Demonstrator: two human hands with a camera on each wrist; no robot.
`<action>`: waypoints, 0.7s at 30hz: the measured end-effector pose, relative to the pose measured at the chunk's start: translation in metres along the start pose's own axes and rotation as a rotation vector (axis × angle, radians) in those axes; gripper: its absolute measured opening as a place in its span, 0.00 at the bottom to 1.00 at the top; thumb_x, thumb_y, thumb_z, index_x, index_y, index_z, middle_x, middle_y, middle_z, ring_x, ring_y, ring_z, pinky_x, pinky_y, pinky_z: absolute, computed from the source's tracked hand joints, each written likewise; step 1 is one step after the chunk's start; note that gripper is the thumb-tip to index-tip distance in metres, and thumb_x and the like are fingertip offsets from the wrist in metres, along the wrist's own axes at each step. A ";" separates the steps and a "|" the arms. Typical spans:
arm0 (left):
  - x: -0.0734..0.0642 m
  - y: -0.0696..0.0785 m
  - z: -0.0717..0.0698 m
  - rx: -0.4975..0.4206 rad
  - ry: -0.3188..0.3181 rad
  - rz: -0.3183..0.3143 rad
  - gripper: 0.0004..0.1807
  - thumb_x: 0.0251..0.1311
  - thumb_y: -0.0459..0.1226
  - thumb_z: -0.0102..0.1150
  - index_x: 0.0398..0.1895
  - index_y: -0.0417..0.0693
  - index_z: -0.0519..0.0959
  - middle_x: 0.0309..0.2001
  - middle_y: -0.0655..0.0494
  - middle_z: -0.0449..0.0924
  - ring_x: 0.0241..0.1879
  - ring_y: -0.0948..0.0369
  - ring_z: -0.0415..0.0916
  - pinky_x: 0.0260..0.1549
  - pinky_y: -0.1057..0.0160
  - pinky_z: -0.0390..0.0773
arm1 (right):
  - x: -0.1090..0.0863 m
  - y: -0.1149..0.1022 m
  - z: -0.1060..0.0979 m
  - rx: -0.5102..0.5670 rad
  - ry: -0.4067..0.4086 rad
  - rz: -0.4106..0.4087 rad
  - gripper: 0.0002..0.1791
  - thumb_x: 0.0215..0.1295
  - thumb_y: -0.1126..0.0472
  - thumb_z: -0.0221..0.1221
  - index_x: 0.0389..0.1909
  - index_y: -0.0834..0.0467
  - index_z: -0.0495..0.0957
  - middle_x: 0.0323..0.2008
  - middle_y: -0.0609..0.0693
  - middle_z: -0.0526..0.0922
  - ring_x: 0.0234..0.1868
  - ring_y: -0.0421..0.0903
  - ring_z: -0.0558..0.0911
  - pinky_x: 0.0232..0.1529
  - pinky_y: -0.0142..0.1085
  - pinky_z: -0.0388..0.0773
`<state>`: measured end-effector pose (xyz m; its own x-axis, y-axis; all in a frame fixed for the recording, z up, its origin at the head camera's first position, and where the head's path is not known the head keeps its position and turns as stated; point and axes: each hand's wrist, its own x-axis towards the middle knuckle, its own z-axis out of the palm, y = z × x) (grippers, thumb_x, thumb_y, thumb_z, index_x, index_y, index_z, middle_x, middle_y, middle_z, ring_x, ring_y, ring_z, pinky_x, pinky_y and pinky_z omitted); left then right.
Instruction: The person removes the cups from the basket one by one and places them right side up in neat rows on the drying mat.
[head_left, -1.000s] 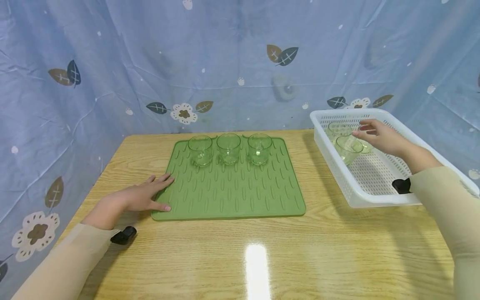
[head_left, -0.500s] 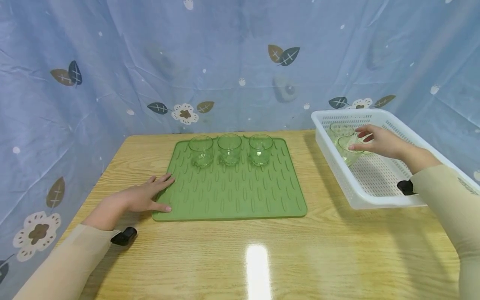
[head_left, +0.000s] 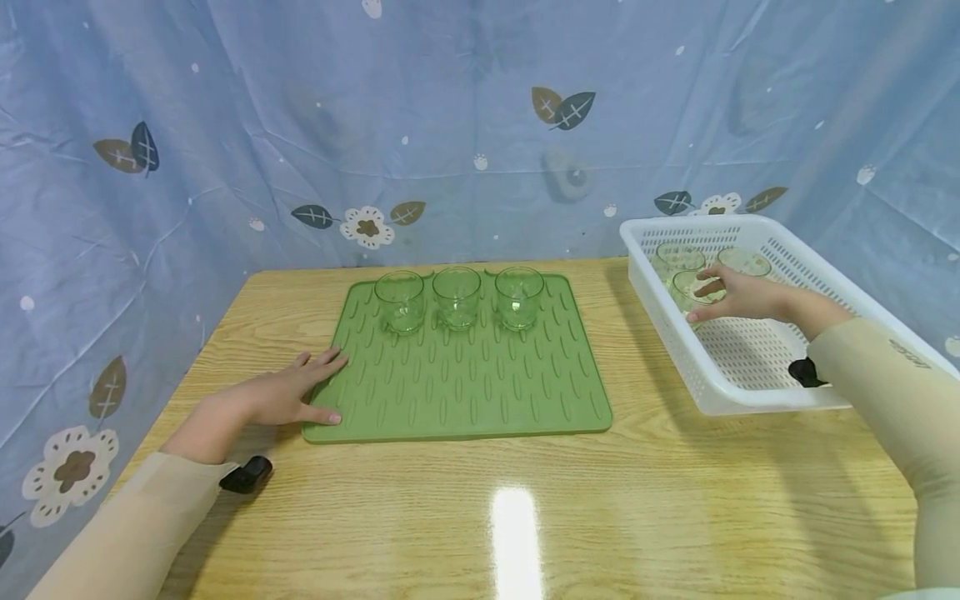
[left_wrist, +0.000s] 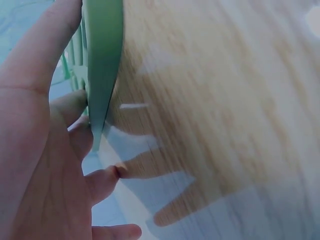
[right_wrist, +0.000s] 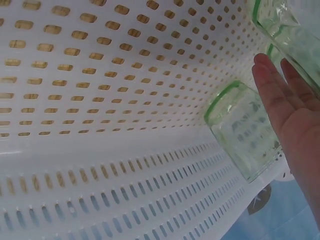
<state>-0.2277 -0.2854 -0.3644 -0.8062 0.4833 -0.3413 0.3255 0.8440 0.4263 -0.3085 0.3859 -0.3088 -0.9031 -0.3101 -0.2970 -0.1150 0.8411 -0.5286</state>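
Note:
My left hand [head_left: 281, 392] rests with spread fingers on the left edge of a green ridged mat [head_left: 465, 387]. The left wrist view shows those fingers along the mat's edge [left_wrist: 105, 65]. At the right, my right hand [head_left: 742, 297] reaches into a white perforated basket [head_left: 750, 402], around the front clear green glass [head_left: 679, 293]. Its thumb is at the glass's near side; the right wrist view shows fairly straight fingers [right_wrist: 280, 92] beside that glass [right_wrist: 297, 45]. Firm contact is hard to judge. Two more glasses stand behind, one left [head_left: 678, 252], one right [head_left: 750, 260].
Three green glasses stand in a row along the mat's back edge: left [head_left: 400, 304], middle [head_left: 457, 300] and right [head_left: 518, 300]. The wooden table [head_left: 405, 517] extends in front. A blue patterned curtain [head_left: 450, 108] hangs behind and at both sides.
My right hand has moved down and slightly left inside the basket, from above the glasses to around the front one. That glass has not visibly moved. My left hand stays in place.

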 end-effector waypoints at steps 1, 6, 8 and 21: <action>0.000 0.000 0.000 0.002 0.002 0.000 0.57 0.63 0.60 0.65 0.83 0.41 0.46 0.81 0.35 0.34 0.75 0.26 0.28 0.60 0.18 0.49 | 0.001 0.000 0.000 0.003 0.000 0.001 0.49 0.73 0.52 0.64 0.75 0.74 0.43 0.70 0.79 0.59 0.68 0.79 0.62 0.61 0.68 0.68; 0.000 0.001 0.001 0.017 0.006 -0.008 0.58 0.62 0.61 0.64 0.83 0.43 0.47 0.82 0.36 0.34 0.75 0.27 0.29 0.59 0.18 0.49 | 0.002 0.001 -0.001 0.022 0.012 -0.005 0.47 0.74 0.53 0.63 0.74 0.75 0.45 0.70 0.79 0.59 0.68 0.79 0.61 0.61 0.68 0.68; 0.001 0.000 0.001 0.027 0.007 -0.012 0.58 0.62 0.62 0.64 0.84 0.43 0.47 0.82 0.36 0.34 0.75 0.27 0.29 0.58 0.17 0.49 | 0.001 0.001 -0.001 0.025 0.023 -0.009 0.47 0.74 0.54 0.63 0.74 0.75 0.45 0.70 0.79 0.59 0.68 0.79 0.61 0.61 0.68 0.68; 0.000 0.000 0.000 0.028 0.004 -0.004 0.58 0.62 0.61 0.64 0.83 0.42 0.47 0.81 0.36 0.35 0.75 0.26 0.30 0.58 0.18 0.51 | -0.004 0.000 -0.006 0.036 0.066 -0.018 0.47 0.75 0.55 0.62 0.75 0.76 0.43 0.70 0.81 0.55 0.66 0.79 0.64 0.60 0.70 0.67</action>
<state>-0.2276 -0.2853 -0.3647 -0.8096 0.4789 -0.3395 0.3358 0.8522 0.4013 -0.3076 0.3895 -0.3033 -0.9266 -0.2940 -0.2343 -0.1178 0.8189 -0.5618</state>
